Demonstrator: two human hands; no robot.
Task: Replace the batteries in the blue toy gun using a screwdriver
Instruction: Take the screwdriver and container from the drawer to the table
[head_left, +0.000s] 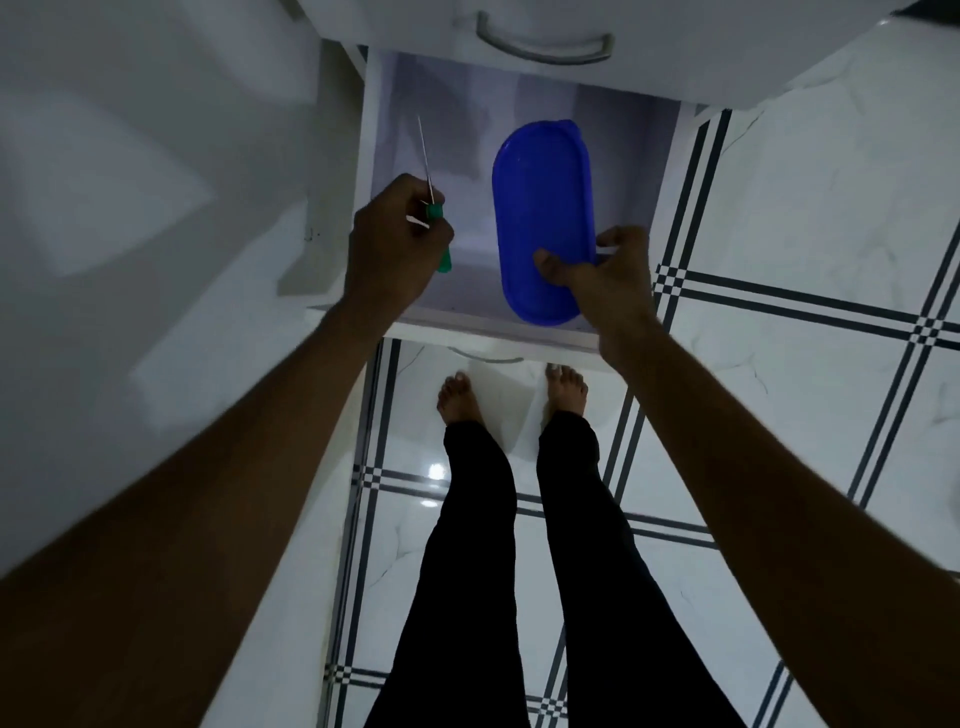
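My left hand (397, 244) grips a screwdriver (432, 208) by its green handle, the thin metal shaft pointing away from me over the open white drawer (467, 330). A blue oval plastic box with its lid on (540, 208) lies in the right half of the drawer. My right hand (602, 270) holds the box's near right edge, thumb on the lid and fingers round the rim. No toy gun or batteries are in view.
A closed white drawer with a curved metal handle (545, 47) sits above the open one. White cabinet surface lies to the left. My bare feet (460, 400) stand on a white tiled floor with dark lines (779, 301), just below the drawer front.
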